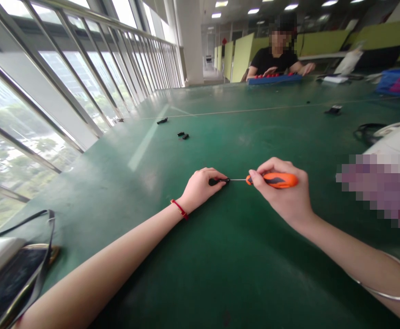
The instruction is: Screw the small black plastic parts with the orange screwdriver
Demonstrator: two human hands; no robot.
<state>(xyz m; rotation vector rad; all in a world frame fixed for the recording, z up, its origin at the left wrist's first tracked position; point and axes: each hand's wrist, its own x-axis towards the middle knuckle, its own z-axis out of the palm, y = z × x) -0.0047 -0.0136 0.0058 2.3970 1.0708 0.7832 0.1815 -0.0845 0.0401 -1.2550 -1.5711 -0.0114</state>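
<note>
My left hand (202,185) pinches a small black part (224,180) just above the green table (200,256); fingers cover most of it, so its kind is unclear. Closed around the orange and black handle of a screwdriver (280,180) is my right hand (291,201). The thin metal shaft points left, and its tip meets the black part between my left fingers. The screwdriver lies almost level.
Small black pieces (182,135) and another black piece (162,120) lie farther back. A phone (11,278) is at the lower left. Across the table a person (275,57) sits behind a blue tray (275,80). A blue basket (398,82) stands far right. Metal railing runs along the left.
</note>
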